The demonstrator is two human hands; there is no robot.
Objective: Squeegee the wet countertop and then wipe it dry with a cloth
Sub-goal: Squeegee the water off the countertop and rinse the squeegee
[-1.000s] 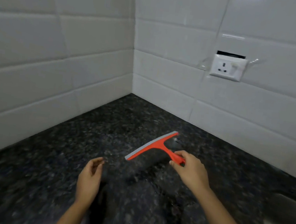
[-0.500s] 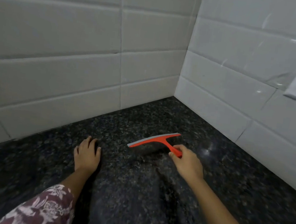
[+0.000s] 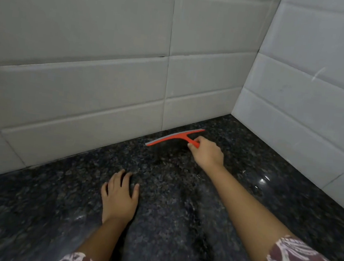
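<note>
The left hand (image 3: 119, 198) is lying flat and open on the dark granite countertop (image 3: 175, 229), holding nothing. Ahead and to its right, the right hand (image 3: 206, 153) is closing around the orange squeegee (image 3: 174, 136) handle, beside the tiled wall (image 3: 84, 88). The squeegee looks light, stiff and easy to hold by its handle; the wet stone may be slippery.

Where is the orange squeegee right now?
The orange squeegee sits centre-right in the head view, far back on the dark countertop close to the tiled back wall, near the corner, its handle gripped by the right hand.
</note>
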